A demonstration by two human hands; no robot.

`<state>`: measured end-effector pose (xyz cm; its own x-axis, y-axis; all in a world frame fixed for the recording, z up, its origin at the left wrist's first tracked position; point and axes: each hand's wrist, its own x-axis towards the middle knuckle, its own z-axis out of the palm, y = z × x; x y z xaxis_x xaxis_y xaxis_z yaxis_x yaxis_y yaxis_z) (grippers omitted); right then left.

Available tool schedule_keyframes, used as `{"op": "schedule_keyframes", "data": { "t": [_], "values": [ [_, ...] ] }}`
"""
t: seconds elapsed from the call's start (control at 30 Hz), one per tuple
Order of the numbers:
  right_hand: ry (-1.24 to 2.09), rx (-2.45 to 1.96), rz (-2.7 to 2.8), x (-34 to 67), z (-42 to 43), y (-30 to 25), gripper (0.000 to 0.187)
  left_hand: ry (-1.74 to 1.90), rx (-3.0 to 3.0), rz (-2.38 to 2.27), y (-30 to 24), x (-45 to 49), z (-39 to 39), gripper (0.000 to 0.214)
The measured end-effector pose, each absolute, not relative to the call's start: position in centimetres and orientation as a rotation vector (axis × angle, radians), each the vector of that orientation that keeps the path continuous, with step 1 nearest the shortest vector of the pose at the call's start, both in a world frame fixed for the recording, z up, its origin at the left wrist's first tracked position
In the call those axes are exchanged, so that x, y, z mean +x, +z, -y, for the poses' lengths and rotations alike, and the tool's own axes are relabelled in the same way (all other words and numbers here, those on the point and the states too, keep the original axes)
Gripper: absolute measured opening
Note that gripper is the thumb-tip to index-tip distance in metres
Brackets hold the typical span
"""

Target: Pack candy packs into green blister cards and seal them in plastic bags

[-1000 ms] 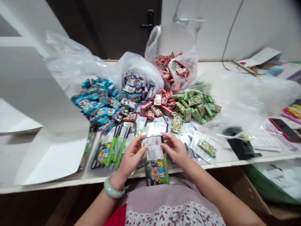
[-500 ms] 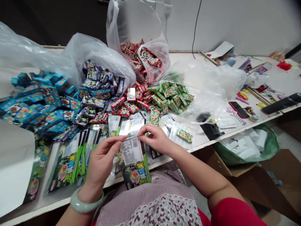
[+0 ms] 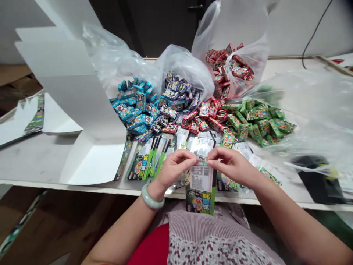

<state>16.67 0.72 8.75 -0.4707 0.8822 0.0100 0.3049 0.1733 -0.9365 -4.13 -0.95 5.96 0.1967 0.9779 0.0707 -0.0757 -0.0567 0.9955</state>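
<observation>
Printed pkt point(image 3: 200, 198) was at the table's front edge, btwn both hands, its lower end overlapping the striped apron point(image 3: 193, 226); couldn't tell if they touched. White label w/ barcode point(image 3: 200, 178) sat on its upper half, bright green strip down its R side. L hand point(image 3: 176, 165) had thumb & fingertips pinched tight at the pkt's top edge, L end; R hand point(image 3: 233, 167) did the same at the R end, fingers curled. Pale green bangle point(image 3: 152, 197) on L wrist.

Just beyond the hands: more pkts lay on the table point(image 3: 33, 165), incl. an overlapping row point(image 3: 145, 162) to the L w/ green strips showing. Behind those, small boxes in heaps, L to R: blue point(image 3: 138, 110), purple point(image 3: 178, 90), red point(image 3: 204, 119), green point(image 3: 261, 119); purple & some red ones partly inside clear plastic bags. Folded white card point(image 3: 96, 158) stood far L of the row; black obj. point(image 3: 317, 180), unclear what, nr the front edge on the R. Dark door point(image 3: 165, 25) in bkgd.
</observation>
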Motion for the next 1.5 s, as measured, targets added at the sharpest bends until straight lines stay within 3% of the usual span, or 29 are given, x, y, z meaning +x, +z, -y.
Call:
{"op": "schedule_keyframes", "data": {
  "t": [0.37, 0.63, 0.83, 1.5],
  "values": [
    [0.913, -0.998, 1.966, 17.2, 1.5, 5.8, 0.010, 1.147, 1.351, -0.960, 4.2, -4.7, 2.3, 0.013],
    [0.927, -1.078, 1.811, 17.0, 2.0, 4.8, 0.007, 1.175, 1.196, -0.926, 4.1, -3.9, 2.2, 0.024],
    [0.926, -1.106, 1.766, 16.5, 2.4, 4.6, 0.008, 1.203, 1.274, -0.944, 4.2, -3.8, 2.3, 0.010],
    [0.916, -1.088, 1.704, 16.2, 2.6, 4.0, 0.011, 1.239, 1.130, -0.964, 3.8, -3.9, 2.6, 0.020]
  ]
}}
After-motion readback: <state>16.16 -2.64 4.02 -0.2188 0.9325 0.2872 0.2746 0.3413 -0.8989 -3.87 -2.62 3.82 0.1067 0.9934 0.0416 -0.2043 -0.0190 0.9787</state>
